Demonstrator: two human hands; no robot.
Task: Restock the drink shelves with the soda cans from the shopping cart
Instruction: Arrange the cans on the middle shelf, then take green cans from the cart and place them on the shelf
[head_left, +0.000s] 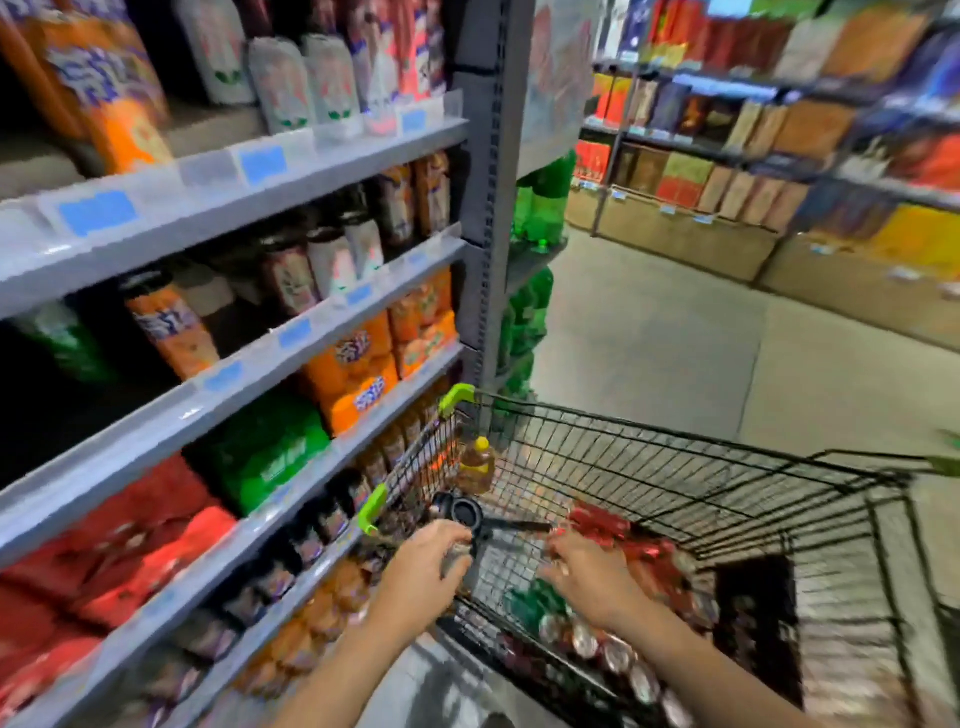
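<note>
Soda cans (618, 649) are lying in the shopping cart (675, 467), blurred. I'm reaching in: left hand (434, 558) curling on something unclear, right hand (587, 571) spreading over red cans (602, 522); grip indistinct.

The black wire shopping cart (675, 467) holds soda cans (613, 644) and an amber bottle (475, 467).
</note>
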